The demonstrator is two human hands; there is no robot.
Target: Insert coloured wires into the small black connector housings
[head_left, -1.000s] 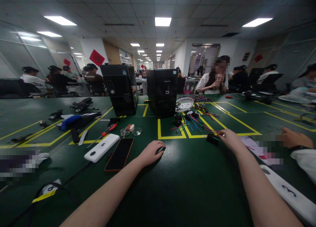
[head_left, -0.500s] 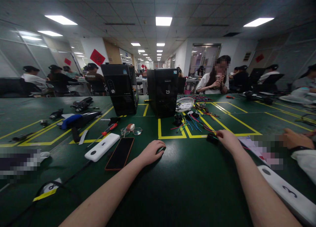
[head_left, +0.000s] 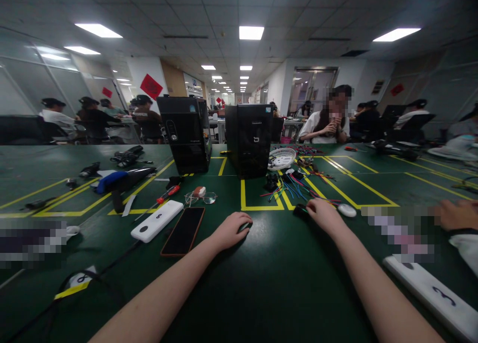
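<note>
Right hand (head_left: 324,215) grasps a small black plastic connector (head_left: 300,211) at its fingertips, mid-table; left hand (head_left: 230,229) lies curled on the green table (head_left: 284,278), its grip unclear.

Big office rm, tiled ceiling (head_left: 186,4), lit panels (head_left: 251,32), glass partitions (head_left: 22,84) L, green tables (head_left: 284,283) w/ yellow tape (head_left: 351,198)

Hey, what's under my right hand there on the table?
A small black part pokes out from under the front of the right hand, on the green table. The hand covers the rest, so whether it is gripped cannot be told.
</note>
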